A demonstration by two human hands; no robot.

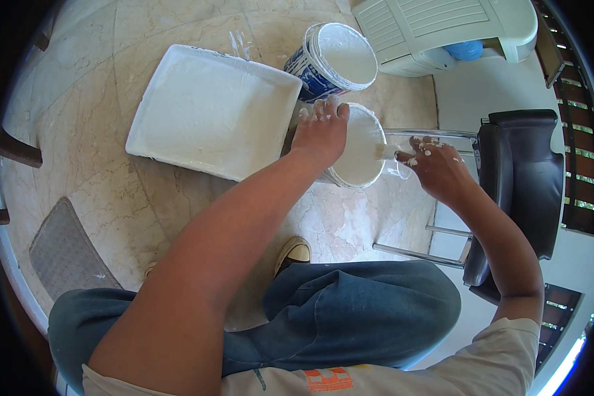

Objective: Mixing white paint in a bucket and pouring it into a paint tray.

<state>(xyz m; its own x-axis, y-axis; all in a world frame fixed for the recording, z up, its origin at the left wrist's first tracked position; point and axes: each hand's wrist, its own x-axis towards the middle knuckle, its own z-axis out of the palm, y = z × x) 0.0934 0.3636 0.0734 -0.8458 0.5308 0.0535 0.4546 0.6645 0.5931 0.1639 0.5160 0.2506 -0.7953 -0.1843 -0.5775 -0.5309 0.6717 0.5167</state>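
Blue jeans (369,317) are closest, at six o'clock from the near bucket (344,183), which has white paint (360,148) in it. The left hand (322,134) lies over its ten o'clock edge and the messy right hand (434,166) is by its three o'clock edge, next to a small pale thing (385,152); one cannot tell if either hand grips. Farther out, a white tray (198,167) sits at nine, and a blue-and-white bucket (310,72) at twelve.

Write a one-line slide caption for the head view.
Flecked with white, the left hand and right hand flank a white-filled bucket beside a white-coated tray.
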